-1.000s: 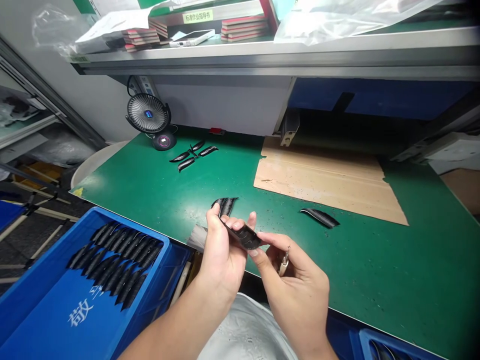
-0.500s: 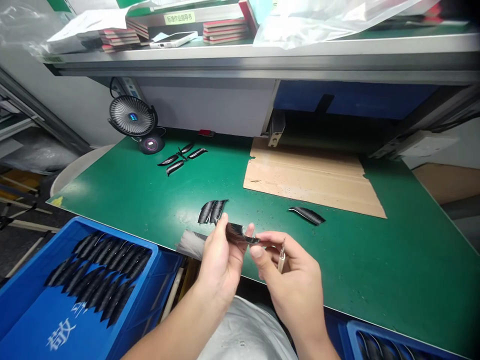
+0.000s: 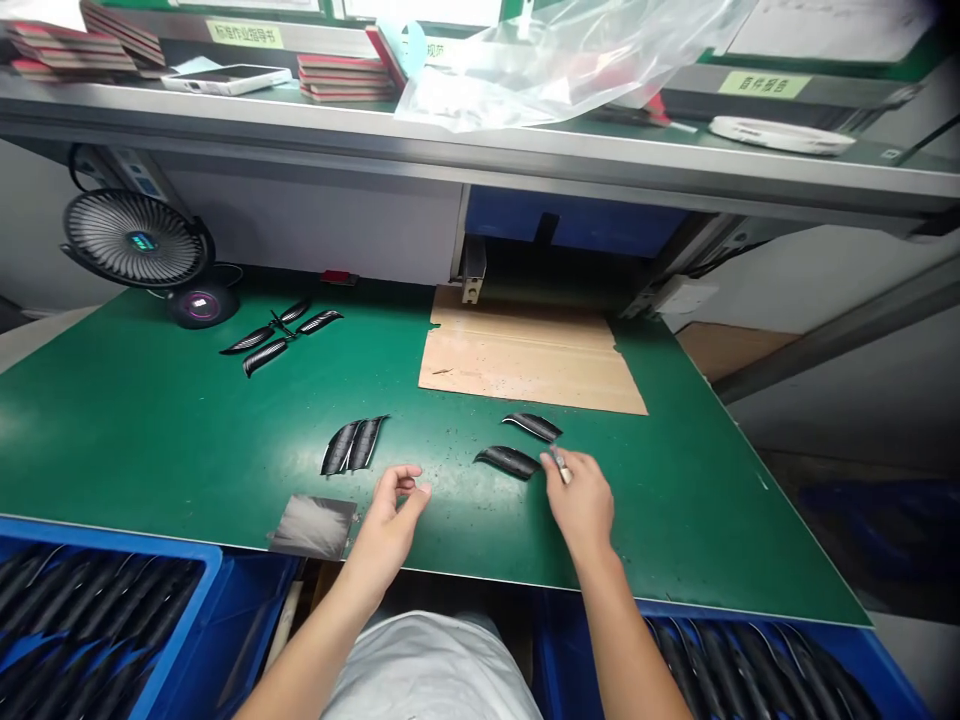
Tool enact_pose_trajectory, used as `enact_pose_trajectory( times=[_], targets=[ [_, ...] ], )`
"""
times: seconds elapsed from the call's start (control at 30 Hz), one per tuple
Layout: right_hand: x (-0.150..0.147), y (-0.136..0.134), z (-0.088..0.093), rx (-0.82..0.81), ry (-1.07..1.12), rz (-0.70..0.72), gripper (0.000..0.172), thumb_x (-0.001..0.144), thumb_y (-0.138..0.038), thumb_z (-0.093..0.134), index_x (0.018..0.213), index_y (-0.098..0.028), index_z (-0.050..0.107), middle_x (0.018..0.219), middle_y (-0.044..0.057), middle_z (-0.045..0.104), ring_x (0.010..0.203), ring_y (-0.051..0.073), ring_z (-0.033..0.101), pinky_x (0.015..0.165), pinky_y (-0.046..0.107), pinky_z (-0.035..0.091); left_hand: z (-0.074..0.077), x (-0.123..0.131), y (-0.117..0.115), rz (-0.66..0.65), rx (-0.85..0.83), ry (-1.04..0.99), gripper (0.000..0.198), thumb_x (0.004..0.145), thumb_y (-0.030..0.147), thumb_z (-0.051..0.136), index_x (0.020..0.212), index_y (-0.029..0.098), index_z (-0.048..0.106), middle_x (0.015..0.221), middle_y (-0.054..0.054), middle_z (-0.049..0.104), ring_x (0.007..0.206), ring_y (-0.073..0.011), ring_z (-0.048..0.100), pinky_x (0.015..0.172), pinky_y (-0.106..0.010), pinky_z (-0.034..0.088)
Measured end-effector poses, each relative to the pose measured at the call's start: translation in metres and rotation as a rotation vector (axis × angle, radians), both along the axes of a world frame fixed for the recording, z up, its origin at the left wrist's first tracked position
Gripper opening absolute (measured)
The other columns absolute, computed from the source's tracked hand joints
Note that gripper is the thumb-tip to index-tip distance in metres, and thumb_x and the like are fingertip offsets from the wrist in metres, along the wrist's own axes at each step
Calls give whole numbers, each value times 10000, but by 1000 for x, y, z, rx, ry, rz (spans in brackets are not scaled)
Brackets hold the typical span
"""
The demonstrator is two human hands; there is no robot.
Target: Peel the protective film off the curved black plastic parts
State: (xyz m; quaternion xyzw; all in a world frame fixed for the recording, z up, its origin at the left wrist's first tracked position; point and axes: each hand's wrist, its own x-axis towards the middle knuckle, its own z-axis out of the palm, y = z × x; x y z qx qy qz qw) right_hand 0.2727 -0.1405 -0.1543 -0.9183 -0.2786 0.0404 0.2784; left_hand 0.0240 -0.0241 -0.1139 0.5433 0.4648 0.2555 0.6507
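Observation:
My left hand [image 3: 397, 505] hovers over the near part of the green table, its fingers loosely curled with the thumb apart and nothing in them. In my right hand [image 3: 583, 500] is a small slim tool [image 3: 561, 465] with a pale handle and a metal tip. Right beside those fingers lies a curved black ribbed piece [image 3: 508, 462]; whether they touch it I cannot tell. Just beyond it rests a similar black piece [image 3: 534, 427]. To the left, some more black pieces [image 3: 352, 446] lie side by side. A greyish flat sheet [image 3: 313, 527] is at the table's front edge.
A cardboard sheet [image 3: 525, 360] covers part of the table's back. Several black pieces [image 3: 266, 357] and a round fan [image 3: 139, 240] are at the back left. Blue bins of black pieces stand at left [image 3: 214, 580] and right [image 3: 892, 670]. A shelf [image 3: 360, 130] spans above.
The black piece held between both hands now lies on the table near the other one. My hands have moved apart, the right one still with the tool. The view has swung right.

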Motion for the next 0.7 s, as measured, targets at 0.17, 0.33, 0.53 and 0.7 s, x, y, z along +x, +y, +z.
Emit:
enact_pose_trajectory(
  times=[0.17,0.33,0.53,0.7],
  targets=[
    [39,26,19,-11,58,-27,299,851,-266,565,1087,-149,708,1103,173,671,963,313,623,760,372,434,8,15,-3,-67,22,-70,466,786,496,682,1117,208,526,1089,-84,506,1137,-221,503,1062,-396,361],
    [-26,41,65,126,210,196,253,885,-375,572,926,-174,720,792,58,701,742,215,637,642,282,453,29,32,3,117,-130,-271,658,675,431,820,1212,219,504,1190,-105,540,1201,-243,494,1033,-393,395],
    [-140,26,114,468,539,613,290,950,-398,531,1091,-200,690,883,39,657,772,167,593,702,264,470,103,22,22,344,-356,-939,126,829,209,648,779,170,540,578,79,318,518,-59,372,572,-217,438],
    [-158,19,123,550,757,636,353,984,-392,495,1284,-258,623,905,36,645,849,167,595,802,292,489,126,2,29,571,-365,-1129,416,873,310,503,554,186,265,525,66,148,465,-81,216,445,-215,308]
  ],
)
